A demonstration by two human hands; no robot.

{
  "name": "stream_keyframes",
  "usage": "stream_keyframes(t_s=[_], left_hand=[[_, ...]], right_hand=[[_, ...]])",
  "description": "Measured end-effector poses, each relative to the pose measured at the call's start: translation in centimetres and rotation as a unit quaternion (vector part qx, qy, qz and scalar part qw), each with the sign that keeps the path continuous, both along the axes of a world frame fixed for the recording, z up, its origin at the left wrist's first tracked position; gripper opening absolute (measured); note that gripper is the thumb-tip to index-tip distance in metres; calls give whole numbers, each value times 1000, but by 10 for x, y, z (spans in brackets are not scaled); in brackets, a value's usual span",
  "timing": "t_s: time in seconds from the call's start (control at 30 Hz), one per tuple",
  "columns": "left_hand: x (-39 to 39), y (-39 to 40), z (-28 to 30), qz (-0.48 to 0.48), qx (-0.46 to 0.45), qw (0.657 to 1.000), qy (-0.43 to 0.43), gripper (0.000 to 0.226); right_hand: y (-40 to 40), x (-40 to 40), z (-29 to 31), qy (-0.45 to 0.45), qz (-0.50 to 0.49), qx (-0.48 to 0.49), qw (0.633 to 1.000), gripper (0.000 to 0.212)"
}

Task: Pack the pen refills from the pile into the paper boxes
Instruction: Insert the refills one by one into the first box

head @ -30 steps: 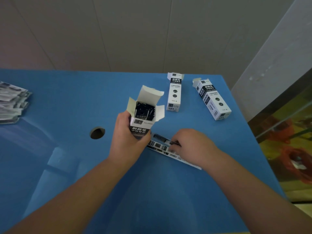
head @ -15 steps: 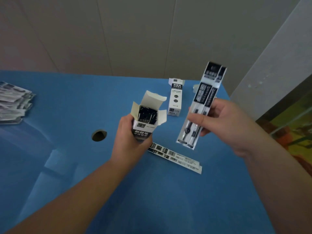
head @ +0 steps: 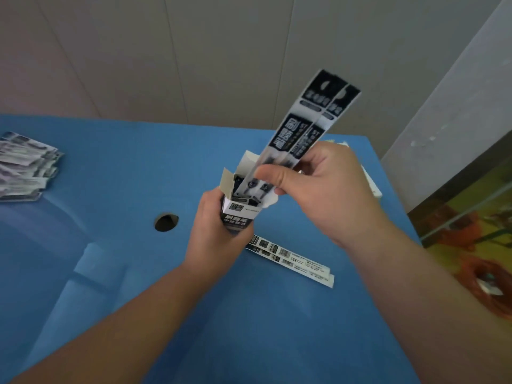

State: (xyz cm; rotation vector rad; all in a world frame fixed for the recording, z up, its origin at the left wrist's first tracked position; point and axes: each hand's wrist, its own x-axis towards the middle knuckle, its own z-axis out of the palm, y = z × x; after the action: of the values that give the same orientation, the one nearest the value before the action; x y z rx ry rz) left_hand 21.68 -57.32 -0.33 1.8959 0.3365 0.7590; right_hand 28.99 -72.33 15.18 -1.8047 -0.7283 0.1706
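Observation:
My left hand (head: 214, 231) grips an upright paper box (head: 240, 210), white and black, with its top flaps open and dark refills showing inside. My right hand (head: 324, 189) pinches two packaged pen refills (head: 304, 128) near their lower ends. The packs tilt up to the right, and their lower tips sit at the box's open mouth. Two more refill packs (head: 293, 259) lie flat on the blue table (head: 124, 273) just right of my left hand. The pile of refills (head: 25, 166) sits at the table's far left edge.
A round hole (head: 165, 222) is in the tabletop left of my left hand. Part of another white box (head: 371, 181) shows behind my right hand. The table's right edge runs close by, with an orange object (head: 493, 289) on the floor beyond it.
My right hand picked two refill packs off the table, raised them, then brought their lower ends over to the open box. The left hand kept holding the box upright.

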Motion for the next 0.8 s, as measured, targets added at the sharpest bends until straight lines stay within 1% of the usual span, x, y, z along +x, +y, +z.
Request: stream_keyframes(t_s=[0.07, 0.13, 0.2, 0.27, 0.3, 0.37, 0.43, 0.5, 0.6, 0.67, 0.73, 0.8], left_hand=[[1, 0, 0, 0, 10, 1000, -3, 46], [1, -1, 0, 13, 30, 999, -4, 48], [0, -2, 2, 11, 60, 998, -10, 55], [0, -3, 4, 5, 71, 997, -15, 57], [1, -2, 5, 3, 67, 998, -14, 54], [2, 0, 2, -1, 54, 998, -14, 48], [1, 2, -1, 4, 34, 999, -13, 48], [0, 1, -1, 10, 29, 999, -12, 49], [0, -2, 4, 8, 64, 998, -24, 51], [1, -3, 6, 8, 74, 997, -15, 55], [1, -3, 5, 7, 72, 997, -14, 56], [0, -1, 2, 7, 71, 997, -20, 56]], right_hand=[[4, 1, 0, 0, 11, -36, 999, 9], [11, 0, -4, 11, 17, -97, 995, 13], [16, -1, -10, 8, 26, -156, 987, 17], [17, -2, -11, 0, 27, -185, 982, 20], [15, -1, -10, -2, 32, -178, 983, 23], [9, 1, -4, 4, 47, -136, 990, 25], [3, 3, 3, -11, 63, -114, 991, 20], [2, 4, 3, -32, 67, -135, 988, 14], [11, 5, -4, -53, 42, -219, 973, 19], [15, 5, -8, -58, 37, -255, 964, 22], [12, 5, -7, -70, 60, -242, 966, 21], [6, 6, -3, -84, 70, -196, 974, 20]])
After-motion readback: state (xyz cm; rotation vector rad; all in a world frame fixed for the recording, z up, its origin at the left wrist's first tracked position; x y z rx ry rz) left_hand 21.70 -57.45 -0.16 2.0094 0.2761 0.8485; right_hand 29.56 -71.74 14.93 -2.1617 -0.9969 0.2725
